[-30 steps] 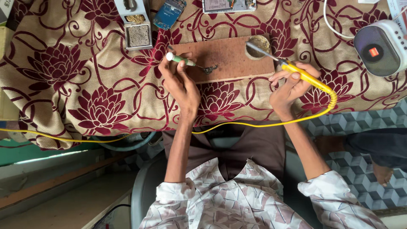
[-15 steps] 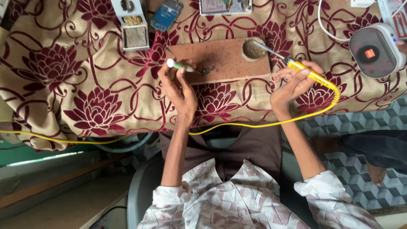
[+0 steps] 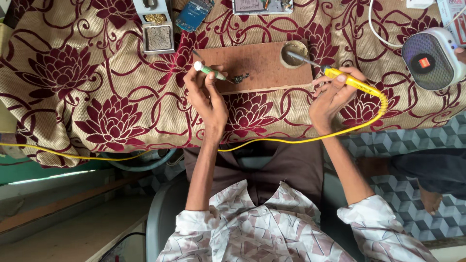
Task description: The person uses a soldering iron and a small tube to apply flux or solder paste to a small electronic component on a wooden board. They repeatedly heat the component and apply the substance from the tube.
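Gripping a yellow-handled soldering iron (image 3: 352, 82) like a pen, the right hand (image 3: 332, 99) holds its metal tip inside a small round tin (image 3: 294, 54) set at the far right corner of a brown wooden board (image 3: 259, 65). The left hand (image 3: 208, 97) is closed around a slim tool with a green shaft and white cap (image 3: 206, 69), its point resting on a small dark part (image 3: 239, 78) that lies on the board near its front edge. Judging by this, the part is pinned in place and the iron is being dipped, so the joining itself looks not yet begun. A yellow cord (image 3: 291, 139) trails from the iron across the tabletop (image 3: 73, 97), which is draped in a beige cloth with maroon flowers. Farther out sit a metal stand with a sponge tray (image 3: 158, 29), a blue circuit board (image 3: 193, 13) and a round white speaker (image 3: 429, 58).
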